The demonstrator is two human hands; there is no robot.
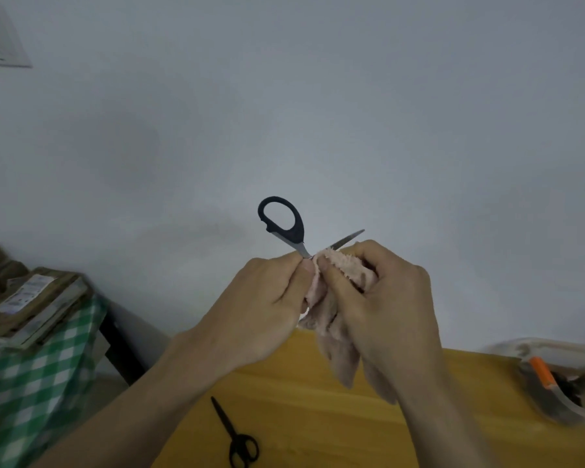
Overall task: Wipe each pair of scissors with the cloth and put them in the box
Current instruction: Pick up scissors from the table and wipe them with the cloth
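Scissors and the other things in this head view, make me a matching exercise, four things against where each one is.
Things:
1. dark-handled scissors
2. pink cloth
3. black scissors
4. clear box

Places:
A. far right on the wooden table
B. lying flat on the table, near edge
C. wrapped round the blades, in the right hand
D. raised, in the left hand

Pairs: 1-D, 2-C, 3-B, 4-A

scissors: two in plain sight, one dark-handled pair with silver blades (286, 228) held up, one all-black pair (237, 437) lying on the table
cloths: one pale pink fluffy cloth (331, 319)
boxes: one clear plastic box (554, 383); contents too blurred to count
hands: two, left hand (260, 309) and right hand (382, 298)
tables: one yellow wooden table (318, 417)
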